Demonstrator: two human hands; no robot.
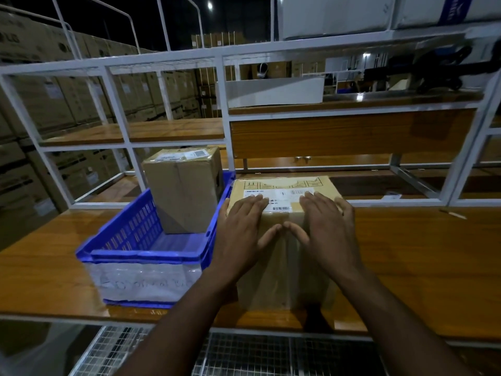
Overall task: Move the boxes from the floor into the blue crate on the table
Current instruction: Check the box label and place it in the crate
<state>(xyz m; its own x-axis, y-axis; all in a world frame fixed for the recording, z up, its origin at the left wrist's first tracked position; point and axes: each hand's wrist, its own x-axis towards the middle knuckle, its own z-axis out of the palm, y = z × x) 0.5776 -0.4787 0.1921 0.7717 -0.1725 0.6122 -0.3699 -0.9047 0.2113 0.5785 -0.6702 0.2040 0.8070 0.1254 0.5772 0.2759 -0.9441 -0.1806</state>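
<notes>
A blue crate (141, 253) stands on the wooden table (423, 256), left of centre, with one tall cardboard box (184, 191) upright inside it at the far end. A second, larger cardboard box (284, 267) with a white label stands on the table right beside the crate's right wall. My left hand (241, 229) lies flat on this box's top near its left edge. My right hand (328, 226) lies flat on the top toward the right. Fingers of both hands are spread, thumbs nearly touching.
A white metal shelf frame (225, 112) with wooden boards rises behind the table. Stacks of large cartons (54, 104) fill the left background. A wire-mesh shelf (244, 354) sits below the table's front edge. A white box (273, 90) rests on the upper shelf.
</notes>
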